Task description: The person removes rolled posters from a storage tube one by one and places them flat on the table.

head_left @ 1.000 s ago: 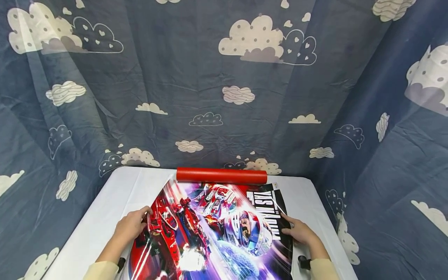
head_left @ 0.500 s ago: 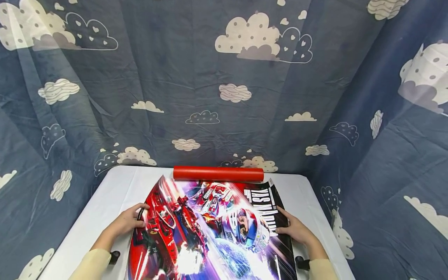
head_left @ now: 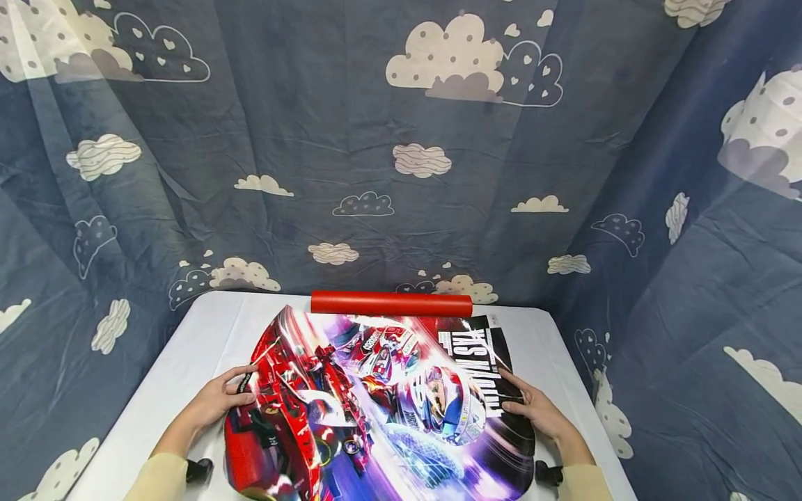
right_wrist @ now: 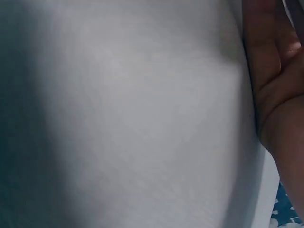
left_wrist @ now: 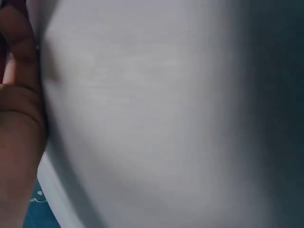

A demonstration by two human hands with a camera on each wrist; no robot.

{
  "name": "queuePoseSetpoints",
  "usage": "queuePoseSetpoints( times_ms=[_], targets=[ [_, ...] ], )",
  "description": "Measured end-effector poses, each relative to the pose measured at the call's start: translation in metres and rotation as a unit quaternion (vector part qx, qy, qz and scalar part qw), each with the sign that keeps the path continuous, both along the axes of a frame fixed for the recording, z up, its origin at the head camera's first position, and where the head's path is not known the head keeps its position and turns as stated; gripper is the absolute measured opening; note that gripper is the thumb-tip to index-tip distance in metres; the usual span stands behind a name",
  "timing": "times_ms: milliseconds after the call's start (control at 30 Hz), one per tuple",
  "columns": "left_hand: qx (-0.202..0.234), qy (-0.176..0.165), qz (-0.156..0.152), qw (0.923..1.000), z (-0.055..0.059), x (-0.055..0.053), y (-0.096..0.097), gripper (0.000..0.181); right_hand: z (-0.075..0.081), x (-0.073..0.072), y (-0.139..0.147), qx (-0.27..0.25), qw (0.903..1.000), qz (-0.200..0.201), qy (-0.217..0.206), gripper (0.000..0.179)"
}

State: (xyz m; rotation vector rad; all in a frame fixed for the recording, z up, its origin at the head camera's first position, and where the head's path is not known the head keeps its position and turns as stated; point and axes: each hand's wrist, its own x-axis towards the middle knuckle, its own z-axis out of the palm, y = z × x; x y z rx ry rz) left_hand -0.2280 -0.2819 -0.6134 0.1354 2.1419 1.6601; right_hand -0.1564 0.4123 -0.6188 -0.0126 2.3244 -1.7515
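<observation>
A glossy racing poster [head_left: 351, 403] with red cars and a helmeted driver spreads across the white table in the head view. Its near part bows, so its left and right sides look rounded. My left hand [head_left: 216, 403] grips the left edge, thumb on the printed side. At the right edge, beside the white lettering, my right hand [head_left: 541, 410] holds the black border between thumb and fingers. In the left wrist view the left hand [left_wrist: 19, 104] shows at the frame's left side; the right hand [right_wrist: 280, 90] fills the right side of its wrist view. Fingertips are partly hidden.
A red tube [head_left: 391, 303] lies along the table's far edge, just behind the poster. White table surface [head_left: 213, 334] shows on both sides. A dark blue cloth with cloud prints [head_left: 363, 139] hangs behind and around the table.
The poster's sides have bowed outward into a curve, and glare on its surface has shifted. The left hand has moved slightly left. Both hands stay at the edges; the red tube rests in place.
</observation>
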Motion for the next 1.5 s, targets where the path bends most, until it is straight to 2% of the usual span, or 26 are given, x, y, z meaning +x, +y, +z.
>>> queuePoseSetpoints(
  times_ms=[167,233,333,433,500,567,667,767,867,967,1067,1233,1367,1500],
  targets=[
    [0.025,0.0,0.03,0.9992,-0.001,0.006,-0.002,0.072,-0.002,0.001,0.0,-0.037,0.9992,0.001,0.013,0.08],
    [0.012,0.001,0.046,0.9989,-0.001,0.008,-0.002,0.072,-0.002,0.001,-0.001,-0.043,0.9989,-0.011,0.013,0.077],
    [-0.03,0.006,0.065,0.9974,0.001,0.011,0.001,0.07,-0.002,0.001,-0.001,-0.027,0.9989,-0.038,0.008,0.068],
    [-0.069,0.009,0.088,0.9938,0.002,0.014,0.005,0.06,-0.003,0.002,-0.002,0.001,0.9975,-0.071,0.004,0.055],
    [-0.078,0.017,0.106,0.9912,0.004,0.015,0.007,0.05,-0.004,0.004,-0.003,0.014,0.9959,-0.09,0.002,0.048],
    [-0.083,0.04,0.124,0.988,0.008,0.016,0.008,0.041,-0.005,0.005,-0.006,0.019,0.9938,-0.109,0.007,0.04],
    [-0.093,0.11,0.136,0.9803,0.018,0.016,0.009,0.029,-0.005,0.006,-0.01,0.002,0.9901,-0.139,0.023,0.029],
    [-0.102,0.18,0.144,0.9677,0.03,0.016,0.011,0.02,-0.005,0.008,-0.013,-0.024,0.9861,-0.155,0.053,0.016],
    [-0.09,0.209,0.141,0.9635,0.038,0.015,0.012,0.017,-0.004,0.009,-0.015,-0.035,0.9836,-0.161,0.073,0.014],
    [-0.095,0.199,0.142,0.9649,0.037,0.014,0.012,0.02,-0.004,0.009,-0.016,-0.033,0.9819,-0.173,0.069,0.013],
    [-0.1,0.166,0.151,0.9693,0.033,0.012,0.013,0.028,-0.002,0.008,-0.015,-0.012,0.9838,-0.174,0.043,0.015],
    [-0.093,0.115,0.15,0.9776,0.023,0.011,0.013,0.046,0.001,0.005,-0.011,0.042,0.9893,-0.139,0.012,0.038],
    [-0.108,0.11,0.136,0.9787,0.019,0.01,0.012,0.051,0.0,0.003,-0.007,0.064,0.9901,-0.124,0.009,0.055],
    [-0.154,0.123,0.122,0.9727,0.015,0.009,0.013,0.048,-0.001,-0.001,-0.005,0.052,0.9902,-0.129,0.0,0.063]
  ],
)
